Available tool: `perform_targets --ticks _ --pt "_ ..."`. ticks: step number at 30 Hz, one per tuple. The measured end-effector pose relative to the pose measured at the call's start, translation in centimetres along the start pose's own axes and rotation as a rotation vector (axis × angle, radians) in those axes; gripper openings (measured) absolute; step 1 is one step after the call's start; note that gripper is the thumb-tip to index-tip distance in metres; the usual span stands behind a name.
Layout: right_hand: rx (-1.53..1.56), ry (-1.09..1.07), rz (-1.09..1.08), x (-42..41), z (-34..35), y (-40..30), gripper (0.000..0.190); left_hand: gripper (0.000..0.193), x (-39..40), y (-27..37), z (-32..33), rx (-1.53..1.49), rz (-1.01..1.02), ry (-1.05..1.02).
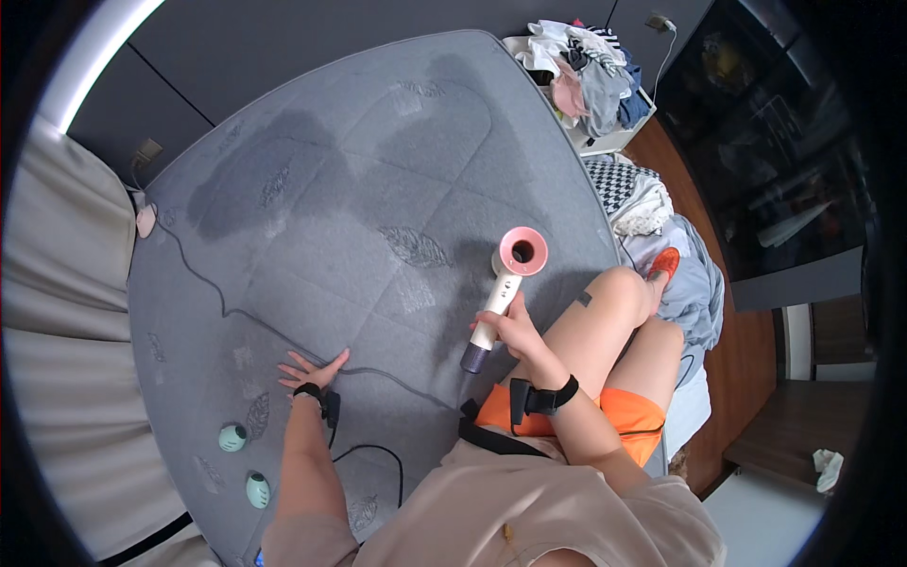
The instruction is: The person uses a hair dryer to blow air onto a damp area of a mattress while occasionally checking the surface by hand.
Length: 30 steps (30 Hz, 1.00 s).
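Note:
My right hand (515,327) grips the white handle of a hair dryer (504,287) with a pink ring head and a dark base. The dryer is held above a grey mattress (297,241), its head away from me. With fingers spread, my left hand (312,370) rests on the mattress, at the dryer's dark cord (266,326); whether it presses on the cord I cannot tell. Large darker, wet-looking patches (273,166) mark the far part of the mattress. Both wrists wear black straps with small devices.
Two mint-green egg-shaped objects (232,438) lie left of my left arm. A pink plug piece (146,220) sits at the mattress's left edge, near the curtain (71,298). Piled clothes (595,78) fill a white bin at the far right. Bedding (691,283) lies beside the mattress.

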State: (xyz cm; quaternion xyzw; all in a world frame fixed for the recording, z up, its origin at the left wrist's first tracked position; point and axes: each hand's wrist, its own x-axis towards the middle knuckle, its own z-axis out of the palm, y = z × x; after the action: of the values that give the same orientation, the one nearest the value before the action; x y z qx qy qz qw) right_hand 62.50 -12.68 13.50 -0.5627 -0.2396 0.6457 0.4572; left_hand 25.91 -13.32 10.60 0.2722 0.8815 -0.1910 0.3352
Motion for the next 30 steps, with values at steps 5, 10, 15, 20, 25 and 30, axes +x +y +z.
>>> perform_targets --ticks 5,10,15,20,25,30 --pt "-0.001 -0.054 0.078 -0.2 -0.5 -0.3 0.056 0.148 0.7 -0.3 -0.1 0.01 -0.008 0.0" --pt "0.005 0.018 0.008 0.0 -0.9 -0.1 0.057 0.146 0.1 -0.1 -0.3 0.01 -0.013 -0.013" --pt "-0.03 -0.098 0.066 -0.5 -0.4 -0.3 0.057 0.146 -0.1 -0.1 -0.4 0.007 -0.018 -0.019" --pt "0.013 0.053 0.032 0.3 -1.3 -0.1 0.056 0.146 0.1 0.0 -0.4 0.019 -0.025 -0.019" --pt "0.067 0.065 0.012 0.4 -1.6 -0.5 0.053 0.147 0.0 0.1 -0.6 0.029 -0.031 -0.029" --pt "0.12 0.097 -0.039 1.0 -2.3 -1.0 0.049 0.148 0.9 -0.2 0.2 0.02 -0.027 0.009"
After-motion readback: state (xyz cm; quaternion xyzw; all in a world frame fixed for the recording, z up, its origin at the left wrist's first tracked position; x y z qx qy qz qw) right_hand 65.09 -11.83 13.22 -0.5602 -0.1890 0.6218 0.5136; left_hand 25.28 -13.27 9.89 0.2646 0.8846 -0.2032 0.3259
